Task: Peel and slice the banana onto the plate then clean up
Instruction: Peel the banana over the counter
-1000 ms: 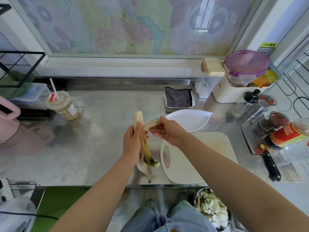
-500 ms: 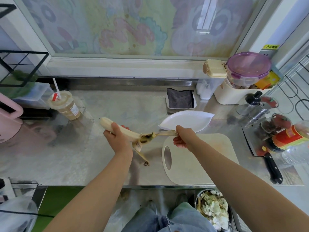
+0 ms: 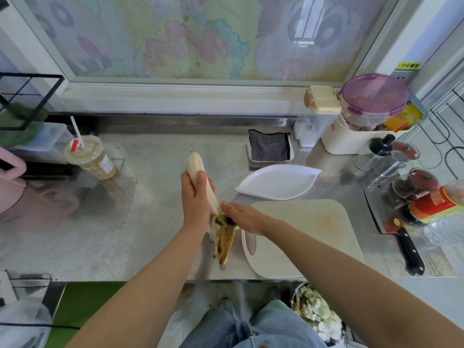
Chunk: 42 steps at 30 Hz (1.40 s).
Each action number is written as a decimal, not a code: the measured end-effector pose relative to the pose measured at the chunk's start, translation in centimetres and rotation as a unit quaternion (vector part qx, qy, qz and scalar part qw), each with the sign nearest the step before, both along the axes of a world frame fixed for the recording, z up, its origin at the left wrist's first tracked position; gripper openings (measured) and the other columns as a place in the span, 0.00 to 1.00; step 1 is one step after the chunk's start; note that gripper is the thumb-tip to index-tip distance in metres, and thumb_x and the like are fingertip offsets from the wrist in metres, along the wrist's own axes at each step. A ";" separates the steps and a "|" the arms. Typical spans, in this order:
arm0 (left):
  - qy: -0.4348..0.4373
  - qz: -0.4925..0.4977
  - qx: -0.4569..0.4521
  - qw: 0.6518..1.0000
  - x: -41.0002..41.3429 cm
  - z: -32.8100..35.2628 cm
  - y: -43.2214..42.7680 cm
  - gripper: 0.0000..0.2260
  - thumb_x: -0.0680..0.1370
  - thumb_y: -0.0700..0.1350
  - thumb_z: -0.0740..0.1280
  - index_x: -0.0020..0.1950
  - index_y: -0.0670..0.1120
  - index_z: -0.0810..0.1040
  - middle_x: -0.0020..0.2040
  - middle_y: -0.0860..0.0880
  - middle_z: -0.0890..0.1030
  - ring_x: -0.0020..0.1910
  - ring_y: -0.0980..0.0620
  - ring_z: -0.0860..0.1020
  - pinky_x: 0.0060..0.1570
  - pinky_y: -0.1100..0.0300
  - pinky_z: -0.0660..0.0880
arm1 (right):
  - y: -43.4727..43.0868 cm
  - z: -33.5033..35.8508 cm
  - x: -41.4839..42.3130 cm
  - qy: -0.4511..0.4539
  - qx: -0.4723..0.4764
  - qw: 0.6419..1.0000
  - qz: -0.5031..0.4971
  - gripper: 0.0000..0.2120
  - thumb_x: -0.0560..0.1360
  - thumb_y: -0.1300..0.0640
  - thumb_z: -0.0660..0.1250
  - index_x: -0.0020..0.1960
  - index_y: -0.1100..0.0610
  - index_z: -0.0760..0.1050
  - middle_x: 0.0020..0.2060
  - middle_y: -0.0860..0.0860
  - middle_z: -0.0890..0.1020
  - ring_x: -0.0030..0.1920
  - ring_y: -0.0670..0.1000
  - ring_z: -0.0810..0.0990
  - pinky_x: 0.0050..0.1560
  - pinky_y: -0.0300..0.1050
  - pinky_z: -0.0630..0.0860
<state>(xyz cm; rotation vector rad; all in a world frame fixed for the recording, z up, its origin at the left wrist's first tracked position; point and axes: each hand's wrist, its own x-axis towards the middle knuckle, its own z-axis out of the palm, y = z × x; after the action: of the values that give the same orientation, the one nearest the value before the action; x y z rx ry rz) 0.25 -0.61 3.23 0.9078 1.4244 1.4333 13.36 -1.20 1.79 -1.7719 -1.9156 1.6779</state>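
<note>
Head view, banana: The banana point(image 3: 195, 165) is held upright above the counter point(image 3: 150, 222), just left of the cutting board point(image 3: 301, 234). Its bare upper half stands clear above the fist.
Head view, left hand: The left hand point(image 3: 196, 204) is wrapped round the middle of the fruit, fingers curled and thumb pressed against the flesh. The fruit appears to be steadied this way so that the skin can be drawn off downward.
Head view, peel: The peel point(image 3: 226, 243) hangs in brown-spotted strips below both hands, attached only at the bottom end of the fruit.
Head view, right hand: The right hand point(image 3: 242, 217) is set at the point where the strips meet. The thumb is laid over that joint and the peel seems to be pinched there. The fingers underneath are hidden, so the closure is judged, not seen.
Head view, plate: The plate point(image 3: 278, 182) is placed behind the board, within easy reach, with nothing on it.
Head view, knife: The knife point(image 3: 409, 249) is left lying on the counter to the right of the board, untouched.
Head view, scrap bin: A bin point(image 3: 316, 312) of scraps is seen below the counter edge, a likely place for the peel.
Stage: Peeling is judged nearly done, and slicing has not been begun.
</note>
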 end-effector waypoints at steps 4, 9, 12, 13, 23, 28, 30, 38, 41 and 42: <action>-0.009 0.015 0.004 1.000 -0.7 -0.1 0.2 0.09 0.82 0.49 0.59 0.57 0.44 0.69 0.43 0.47 0.76 0.39 0.52 0.77 0.39 0.61 0.75 | 0.0 -0.2 0.4 0.023 -0.001 1.000 0.012 0.28 0.78 0.35 0.52 0.65 0.54 0.71 0.62 0.51 0.76 0.62 0.53 0.74 0.68 0.51 0.66; -0.072 0.032 -0.035 0.996 -0.7 -0.4 0.1 0.07 0.82 0.52 0.58 0.53 0.50 0.71 0.42 0.46 0.77 0.38 0.51 0.77 0.39 0.57 0.76 | 0.0 0.4 0.7 0.128 -0.100 0.987 -0.002 0.33 0.76 0.50 0.62 0.77 0.48 0.52 0.69 0.49 0.67 0.61 0.53 0.74 0.51 0.44 0.75; -0.100 -0.004 -0.044 0.994 -0.6 -0.4 0.0 0.10 0.81 0.54 0.59 0.56 0.49 0.72 0.41 0.47 0.78 0.37 0.51 0.78 0.40 0.56 0.77 | -0.2 0.6 0.5 0.132 -0.121 0.984 0.027 0.35 0.70 0.47 0.62 0.75 0.50 0.57 0.61 0.51 0.73 0.54 0.52 0.73 0.46 0.42 0.69; -0.101 -0.016 -0.046 0.994 -0.5 -0.3 0.1 0.12 0.81 0.54 0.59 0.57 0.49 0.72 0.41 0.47 0.78 0.37 0.51 0.78 0.41 0.56 0.77 | -0.2 0.4 0.5 0.125 -0.114 0.985 0.027 0.32 0.69 0.47 0.63 0.72 0.51 0.62 0.58 0.52 0.75 0.53 0.51 0.73 0.48 0.42 0.68; -0.101 0.006 -0.073 0.992 0.0 -0.7 -0.2 0.10 0.80 0.54 0.61 0.58 0.52 0.70 0.47 0.48 0.82 0.47 0.50 0.81 0.48 0.56 0.77 | -0.1 0.7 1.2 -0.005 0.095 0.995 0.011 0.20 0.76 0.41 0.63 0.52 0.58 0.71 0.46 0.54 0.79 0.44 0.52 0.76 0.46 0.46 0.70; -0.065 -0.040 -0.200 0.977 0.1 -2.3 -0.6 0.15 0.77 0.46 0.68 0.59 0.43 0.69 0.45 0.46 0.82 0.46 0.48 0.81 0.46 0.55 0.77 | -0.6 0.6 0.8 -0.018 0.147 0.989 -0.006 0.16 0.76 0.43 0.63 0.48 0.57 0.70 0.43 0.55 0.80 0.42 0.54 0.77 0.42 0.47 0.71; -0.038 -0.034 -0.199 0.979 0.0 -2.6 -0.8 0.15 0.78 0.47 0.66 0.60 0.43 0.67 0.46 0.46 0.81 0.46 0.48 0.80 0.47 0.55 0.77 | -0.6 0.5 0.8 -0.049 0.166 0.985 0.003 0.17 0.75 0.40 0.62 0.43 0.54 0.70 0.39 0.53 0.79 0.40 0.53 0.76 0.39 0.46 0.69; 0.003 0.111 -0.130 0.985 -3.1 -1.4 0.7 0.13 0.79 0.50 0.64 0.57 0.45 0.64 0.47 0.46 0.81 0.47 0.48 0.79 0.47 0.56 0.76 | -0.5 1.1 2.8 -0.028 0.169 0.985 0.035 0.26 0.74 0.34 0.59 0.32 0.55 0.65 0.28 0.50 0.66 0.30 0.48 0.65 0.35 0.46 0.60; -0.017 0.111 -0.118 0.987 -2.9 -0.8 0.3 0.14 0.80 0.50 0.63 0.59 0.45 0.64 0.47 0.47 0.81 0.46 0.50 0.79 0.44 0.58 0.76 | -0.5 0.9 2.7 -0.022 0.100 0.994 0.033 0.29 0.73 0.30 0.56 0.37 0.55 0.75 0.35 0.50 0.77 0.36 0.49 0.73 0.40 0.45 0.67; -0.019 0.106 -0.115 0.988 -2.5 -0.8 0.1 0.14 0.80 0.50 0.63 0.59 0.45 0.64 0.47 0.46 0.81 0.45 0.49 0.79 0.45 0.57 0.76 | -0.4 0.9 2.5 -0.025 0.074 0.996 0.031 0.30 0.73 0.29 0.54 0.42 0.55 0.77 0.40 0.50 0.79 0.40 0.49 0.75 0.44 0.45 0.69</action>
<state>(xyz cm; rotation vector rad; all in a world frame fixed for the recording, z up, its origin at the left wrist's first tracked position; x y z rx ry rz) -2.23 -0.49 2.47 0.5950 1.6572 1.3952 15.87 -1.61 2.65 -1.7340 -2.0769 1.4790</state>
